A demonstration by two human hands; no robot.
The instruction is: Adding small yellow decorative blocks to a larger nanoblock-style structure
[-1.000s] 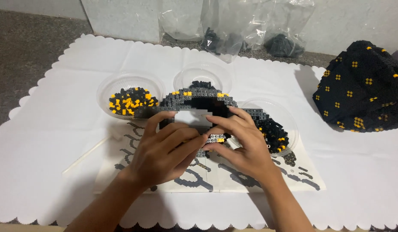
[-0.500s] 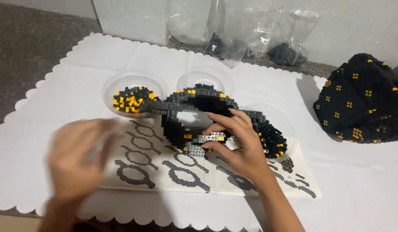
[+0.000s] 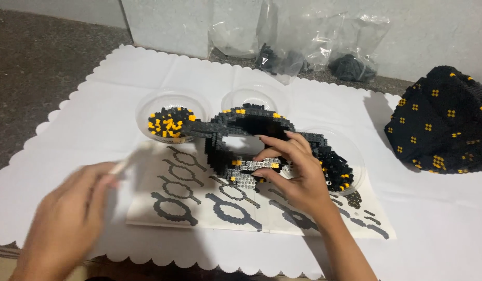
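From the head view, the brick model [image 3: 251,140] on the instruction sheet [image 3: 199,208] is part-built, an open ring with loose bricks left in the dish [image 3: 170,124] beside it. Right hand [image 3: 295,174] pinches the model's lower edge; left hand [image 3: 69,218] blurs beside the sheet, grip unclear

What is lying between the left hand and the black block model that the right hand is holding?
In the head view, between the left hand and the block model lies the printed instruction sheet.
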